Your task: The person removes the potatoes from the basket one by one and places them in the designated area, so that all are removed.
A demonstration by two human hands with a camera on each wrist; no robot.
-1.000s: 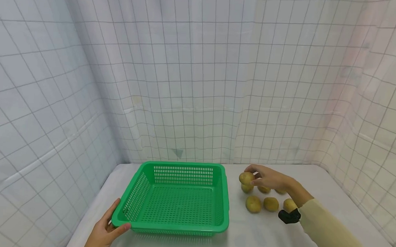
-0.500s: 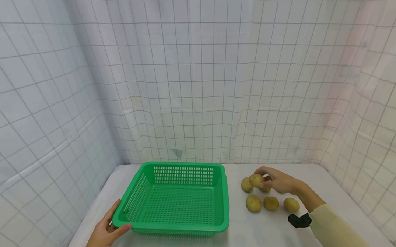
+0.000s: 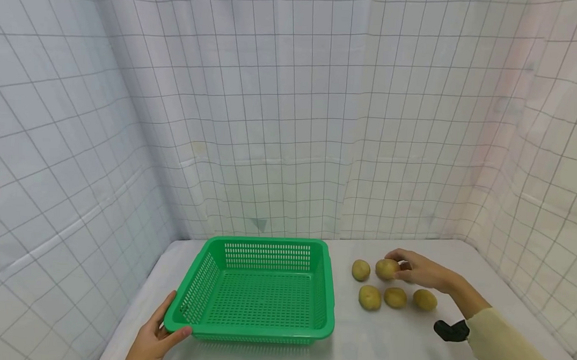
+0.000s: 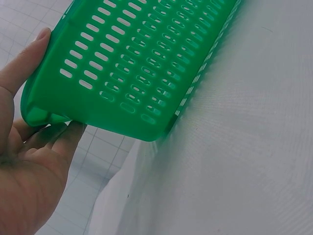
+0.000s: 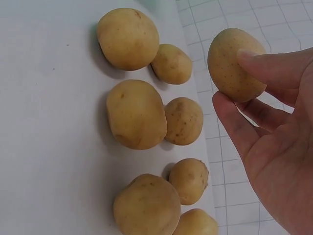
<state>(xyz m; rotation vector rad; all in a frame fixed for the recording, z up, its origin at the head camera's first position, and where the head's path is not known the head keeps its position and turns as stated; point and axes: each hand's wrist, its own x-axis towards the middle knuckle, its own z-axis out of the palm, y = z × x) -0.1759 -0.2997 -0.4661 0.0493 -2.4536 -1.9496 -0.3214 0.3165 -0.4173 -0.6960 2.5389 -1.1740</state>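
Observation:
My left hand (image 3: 150, 339) grips the front left corner of a green plastic basket (image 3: 250, 332), thumb on the rim and fingers underneath. In the left wrist view the thumb lies against the basket's slotted wall (image 4: 73, 98). My right hand (image 3: 425, 271) holds a potato (image 5: 234, 63) between thumb and fingertips, raised above the table. Below it, several potatoes lie in two rows: a front row with a potato (image 3: 370, 298) nearest the basket, and a back row with a potato (image 3: 361, 270) at its left end. The held potato hides part of the back row in the head view.
The white table (image 3: 373, 345) carries the basket in the middle and the potatoes to its right. A white gridded curtain (image 3: 290, 148) encloses the back and both sides. A dark strap piece (image 3: 451, 331) hangs at the right sleeve.
My right hand has carried the potato rightward, from over the back row's left end to over its middle. My left hand stays on the basket's corner.

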